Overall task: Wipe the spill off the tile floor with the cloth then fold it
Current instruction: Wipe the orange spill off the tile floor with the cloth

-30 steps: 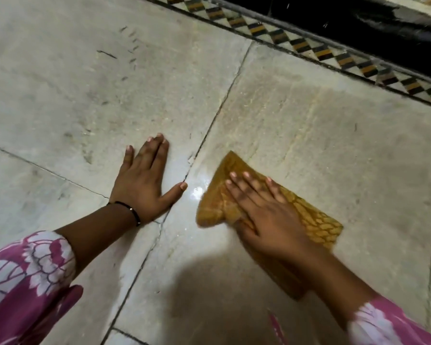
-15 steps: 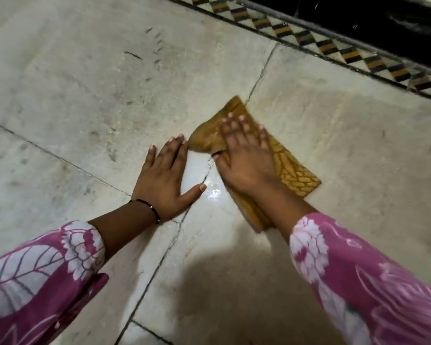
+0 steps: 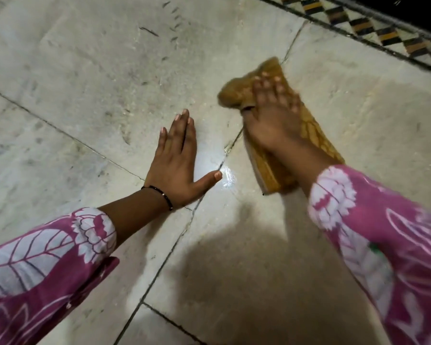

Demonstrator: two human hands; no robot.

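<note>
Right hand (image 3: 271,120) flat, grip released, pressing the cloth (image 3: 237,93) further up; left hand (image 3: 177,160) stays splayed on floor.

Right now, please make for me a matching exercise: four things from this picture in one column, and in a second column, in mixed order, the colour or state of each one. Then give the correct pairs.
Column one:
1. cloth
2. left hand
3. right hand
4. bracelet

Column two:
A. flat on the bare floor tile, fingers straight
B. thin and black, around a wrist
C. mustard yellow, lying on the floor
D. pressing down on the cloth

Right pairs: 1-C, 2-A, 3-D, 4-B
</note>
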